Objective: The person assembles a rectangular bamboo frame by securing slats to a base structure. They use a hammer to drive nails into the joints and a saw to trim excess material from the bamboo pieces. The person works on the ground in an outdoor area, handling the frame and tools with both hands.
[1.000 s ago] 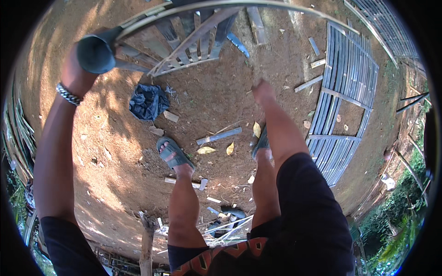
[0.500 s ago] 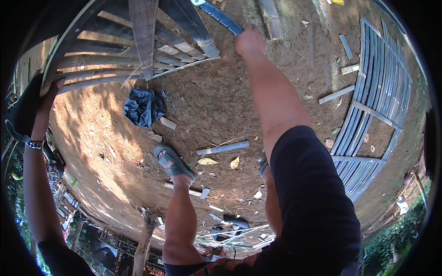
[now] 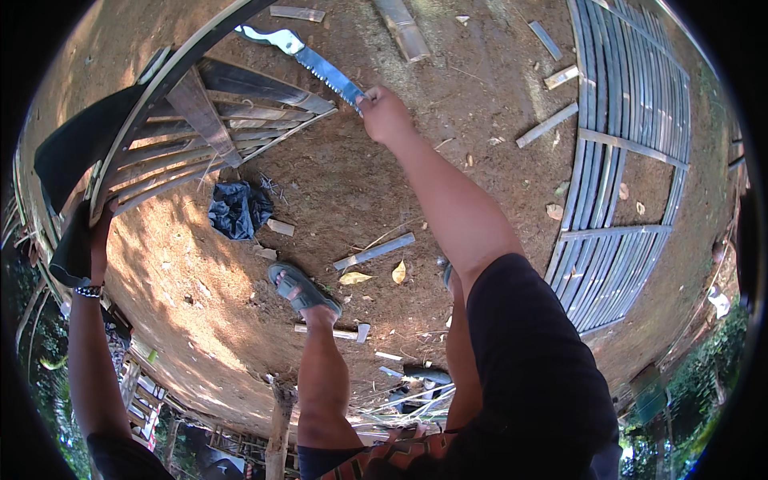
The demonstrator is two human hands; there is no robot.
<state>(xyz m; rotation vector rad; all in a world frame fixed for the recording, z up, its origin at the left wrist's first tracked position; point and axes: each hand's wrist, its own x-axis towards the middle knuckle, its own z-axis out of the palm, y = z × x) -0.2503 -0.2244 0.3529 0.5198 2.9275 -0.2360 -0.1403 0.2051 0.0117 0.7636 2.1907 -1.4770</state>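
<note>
My right hand stretches out ahead and pinches the tip end of a hand saw. The saw's pale handle points away to the upper left, and its toothed edge shows along the blade. At the far left, my left hand grips the near corner of a slatted bamboo panel, its fingers partly hidden. The panel is tilted, with a curved outer edge and a board across its slats. A dark flexible sheet hangs along that outer edge beside my left hand. The saw's tip is close to the panel's right corner.
A crumpled black plastic bag sits on the dirt below the panel. An axe lies by my left sandal. Bamboo strips and offcuts are scattered about. A second slatted bamboo panel lies at right; a wooden post stands lower left.
My view has shifted. My right hand and the saw have come nearer and to the left, bringing the whole saw into view. The held panel's right corner has moved left.
</note>
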